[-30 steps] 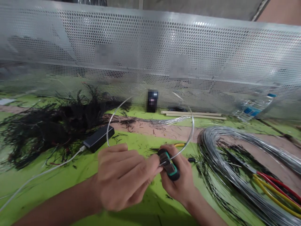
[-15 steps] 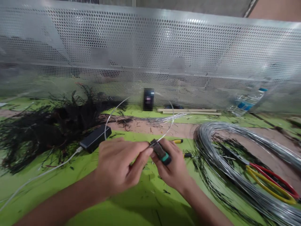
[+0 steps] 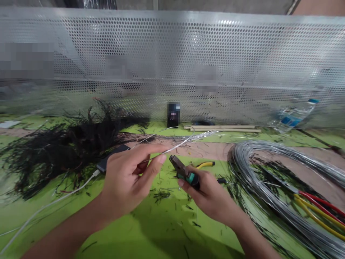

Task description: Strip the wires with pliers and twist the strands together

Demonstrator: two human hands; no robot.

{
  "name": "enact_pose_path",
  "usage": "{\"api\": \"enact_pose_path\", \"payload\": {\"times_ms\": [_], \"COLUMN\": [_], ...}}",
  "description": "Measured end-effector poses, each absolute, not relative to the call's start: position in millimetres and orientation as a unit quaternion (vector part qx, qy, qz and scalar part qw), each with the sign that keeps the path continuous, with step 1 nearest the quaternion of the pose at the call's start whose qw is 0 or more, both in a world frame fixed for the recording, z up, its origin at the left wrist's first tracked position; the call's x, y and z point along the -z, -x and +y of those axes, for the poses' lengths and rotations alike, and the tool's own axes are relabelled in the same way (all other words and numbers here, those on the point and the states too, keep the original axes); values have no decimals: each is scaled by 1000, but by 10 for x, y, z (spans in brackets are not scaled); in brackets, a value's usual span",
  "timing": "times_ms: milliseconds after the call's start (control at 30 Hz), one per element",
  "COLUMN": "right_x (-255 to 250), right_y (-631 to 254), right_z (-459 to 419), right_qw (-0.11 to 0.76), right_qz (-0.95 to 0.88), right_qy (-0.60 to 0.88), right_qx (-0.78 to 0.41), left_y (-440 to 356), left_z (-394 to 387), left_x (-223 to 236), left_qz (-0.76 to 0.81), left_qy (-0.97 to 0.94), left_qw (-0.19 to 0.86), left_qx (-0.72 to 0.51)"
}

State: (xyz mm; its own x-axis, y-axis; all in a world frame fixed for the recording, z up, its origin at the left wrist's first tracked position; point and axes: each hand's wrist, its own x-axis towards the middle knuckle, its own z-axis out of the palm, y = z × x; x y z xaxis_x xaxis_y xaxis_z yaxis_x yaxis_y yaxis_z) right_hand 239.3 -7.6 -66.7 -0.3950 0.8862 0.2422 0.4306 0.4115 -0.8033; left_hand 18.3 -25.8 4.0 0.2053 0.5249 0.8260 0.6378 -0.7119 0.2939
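Note:
Between thumb and fingers, my left hand (image 3: 129, 176) pinches a thin metal wire (image 3: 178, 145). The wire bends into a loop that reaches away over the table. My right hand (image 3: 208, 190) grips pliers (image 3: 180, 166) with a dark metal head and green-and-black handles. The pliers' jaws point up and left, a little to the right of the left fingertips, apart from the wire. Whether the jaws are closed is hard to make out. Under the hands lies the green tabletop (image 3: 161, 230), scattered with short black scraps.
At right lie a large wire coil (image 3: 250, 180) and red-and-yellow-handled cutters (image 3: 315, 201). A tangled black heap (image 3: 67, 151) and a dark power bank (image 3: 102, 165) with a white cable are at left. Behind stand a perforated metal panel (image 3: 161, 64) and a tilted water bottle (image 3: 293, 117).
The pliers have come away from the wire, and my right hand has drawn back slightly to the right. The wire loop has tipped from upright to lower and flatter, still in my left hand.

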Motion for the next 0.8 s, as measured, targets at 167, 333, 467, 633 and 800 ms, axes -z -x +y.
{"api": "enact_pose_path", "payload": {"times_ms": [167,333,467,633,800], "right_x": [710,754,779,876,955], "right_y": [-2265,-2179,-2135,-2108,-2113], "right_z": [-197,-334,-399,-413,-408], "right_qw": [369,441,475,521,527], "right_qz": [-722,-660,-676,-712,-734], "right_qy": [400,391,412,368,355], "right_qx": [-427,-466,-384,-293,-240], "left_y": [-189,-194,-159,-140,-148], "left_z": [-265,-246,-280,-363,-404], "left_x": [-3,49,59,70,101], "left_qz": [-395,-361,-275,-220,-225], "left_qy": [757,769,796,826,834], "left_qw": [23,135,295,332,296], "left_qx": [520,510,450,400,407]}}
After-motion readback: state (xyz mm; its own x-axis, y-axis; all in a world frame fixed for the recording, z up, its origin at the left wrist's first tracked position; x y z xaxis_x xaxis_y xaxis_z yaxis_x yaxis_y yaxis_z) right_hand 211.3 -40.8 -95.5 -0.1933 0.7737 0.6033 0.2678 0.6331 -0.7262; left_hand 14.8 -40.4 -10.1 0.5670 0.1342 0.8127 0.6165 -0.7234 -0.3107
